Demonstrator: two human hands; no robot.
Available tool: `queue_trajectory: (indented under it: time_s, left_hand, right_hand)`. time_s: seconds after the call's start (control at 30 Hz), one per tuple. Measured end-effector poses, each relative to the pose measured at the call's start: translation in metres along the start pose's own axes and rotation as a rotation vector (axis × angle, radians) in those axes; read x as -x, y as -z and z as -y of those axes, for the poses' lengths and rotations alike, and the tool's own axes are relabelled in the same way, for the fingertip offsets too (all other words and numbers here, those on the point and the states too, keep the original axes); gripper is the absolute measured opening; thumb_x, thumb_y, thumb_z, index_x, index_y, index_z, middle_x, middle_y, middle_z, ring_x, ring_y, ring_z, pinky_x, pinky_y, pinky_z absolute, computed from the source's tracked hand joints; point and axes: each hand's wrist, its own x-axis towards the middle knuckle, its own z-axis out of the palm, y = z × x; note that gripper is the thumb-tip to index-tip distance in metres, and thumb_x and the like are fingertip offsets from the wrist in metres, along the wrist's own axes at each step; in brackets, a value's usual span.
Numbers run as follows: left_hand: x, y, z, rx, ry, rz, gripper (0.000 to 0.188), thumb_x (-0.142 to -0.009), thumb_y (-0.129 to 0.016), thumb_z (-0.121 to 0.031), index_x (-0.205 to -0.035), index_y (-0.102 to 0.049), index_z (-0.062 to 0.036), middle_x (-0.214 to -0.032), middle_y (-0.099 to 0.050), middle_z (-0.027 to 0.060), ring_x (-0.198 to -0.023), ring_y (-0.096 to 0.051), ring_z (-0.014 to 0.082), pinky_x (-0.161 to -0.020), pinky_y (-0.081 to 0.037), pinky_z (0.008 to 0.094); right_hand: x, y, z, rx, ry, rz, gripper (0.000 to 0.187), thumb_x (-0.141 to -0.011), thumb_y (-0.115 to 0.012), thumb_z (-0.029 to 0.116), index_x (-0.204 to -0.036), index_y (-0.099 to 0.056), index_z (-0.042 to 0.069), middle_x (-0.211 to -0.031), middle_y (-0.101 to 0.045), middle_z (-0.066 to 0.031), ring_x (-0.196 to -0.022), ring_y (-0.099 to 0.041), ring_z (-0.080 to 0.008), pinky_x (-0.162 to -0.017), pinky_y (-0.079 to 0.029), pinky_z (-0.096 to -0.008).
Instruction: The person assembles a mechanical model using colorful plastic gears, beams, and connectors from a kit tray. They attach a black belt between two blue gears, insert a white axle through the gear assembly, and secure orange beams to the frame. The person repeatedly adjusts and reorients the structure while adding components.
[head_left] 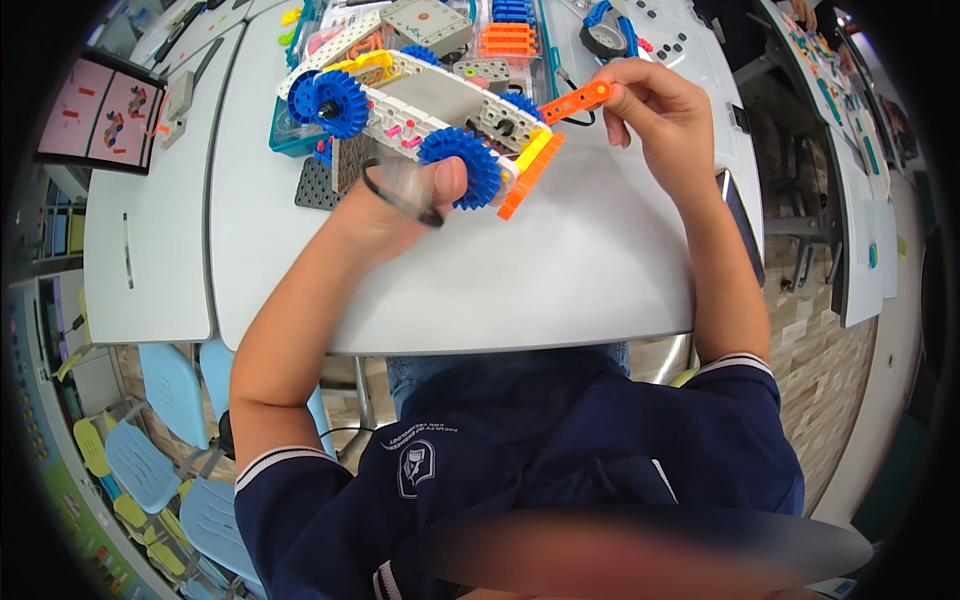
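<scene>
Above the table I hold a toy building-block vehicle (400, 122) tilted, with grey perforated beams, yellow parts and pink pegs. Blue toothed wheels (462, 165) sit at its corners. My left hand (425, 185) grips its near side, the thumb against a blue wheel; the other fingers are hidden beneath. A long orange piece (530, 178) crosses the vehicle's right end. My right hand (660, 115) pinches the outer end of an orange perforated beam (577, 101) between thumb and fingertips. Its other end meets the vehicle's right corner; whether it is fastened there, I cannot tell.
Behind the vehicle stands a clear-blue parts tray (292, 140) with orange and blue pieces and a grey box (425, 25). A dark perforated plate (316, 185) lies left. A tablet (100, 112) stands far left; a dark flat device (740, 225) rests at the right edge.
</scene>
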Motion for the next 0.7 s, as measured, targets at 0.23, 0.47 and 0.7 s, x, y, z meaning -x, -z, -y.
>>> queue_trajectory:
  time_s: [0.23,0.47,0.7]
  left_hand:
    - [-0.003,-0.006,-0.003,-0.020,0.112,0.010,0.081,-0.064,-0.081,-0.042,-0.129,-0.053,-0.0023,-0.122,-0.061,0.0124,-0.116,-0.058,0.0223,-0.099,-0.046,0.0344]
    - [0.002,-0.004,0.007,0.076,0.135,0.084,0.098,-0.058,-0.087,-0.031,-0.142,-0.038,-0.0204,-0.140,-0.046,0.0187,-0.131,-0.047,0.0406,-0.112,-0.034,0.0522]
    - [-0.003,0.008,0.016,-0.087,0.165,0.210,0.099,-0.059,-0.088,-0.020,-0.142,-0.035,-0.0222,-0.142,-0.044,0.0166,-0.132,-0.047,0.0358,-0.112,-0.035,0.0499]
  right_hand:
    - [0.007,-0.011,0.007,-0.066,-0.089,0.025,0.009,-0.094,-0.063,0.007,-0.094,-0.067,0.000,-0.079,-0.066,-0.0060,-0.056,-0.055,-0.0075,-0.048,-0.041,-0.0210]
    - [0.005,-0.011,0.000,-0.335,-0.160,0.141,0.016,-0.097,-0.060,0.014,-0.092,-0.065,-0.001,-0.078,-0.064,-0.0081,-0.056,-0.057,-0.0109,-0.050,-0.043,-0.0233]
    - [-0.022,0.005,0.024,0.040,-0.243,0.145,0.023,-0.096,-0.062,0.024,-0.094,-0.068,0.002,-0.074,-0.065,-0.0028,-0.056,-0.056,-0.0073,-0.050,-0.042,-0.0224]
